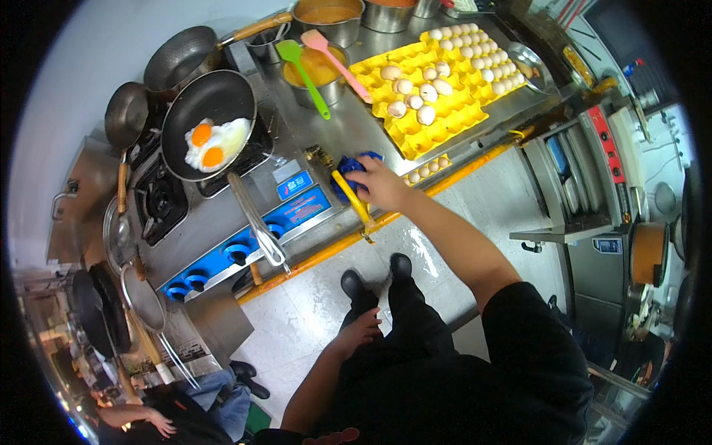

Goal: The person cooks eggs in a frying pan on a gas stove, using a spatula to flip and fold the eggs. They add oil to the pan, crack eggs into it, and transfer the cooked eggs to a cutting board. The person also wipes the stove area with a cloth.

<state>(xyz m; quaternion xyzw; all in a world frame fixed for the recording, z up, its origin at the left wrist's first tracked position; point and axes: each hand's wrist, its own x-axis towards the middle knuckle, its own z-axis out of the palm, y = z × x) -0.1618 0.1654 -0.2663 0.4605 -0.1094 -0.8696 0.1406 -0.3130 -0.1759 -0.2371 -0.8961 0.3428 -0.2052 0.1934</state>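
Observation:
My right hand [382,182] reaches over the counter edge, its fingers curled over a crumpled blue cloth-like item [347,169]. A yellow handle [351,194] slants beside it towards the counter edge. My left hand [360,332] hangs low by my thigh, holding nothing. On the stove, a black frying pan [214,100] holds two fried eggs [211,147] with whole orange yolks. The pan's metal handle [253,217] points towards me over the blue control panel. Right of the blue item lie yellow egg trays [411,139], carrying whole eggs [470,39] and several eggshells [427,93].
A pot of yellow liquid [328,94] carries a green spatula [303,78] and a pink spatula [336,61] across its rim. More pans [183,58] stand behind the stove. An orange rail [311,264] runs along the counter front. Another person [183,411] is at lower left.

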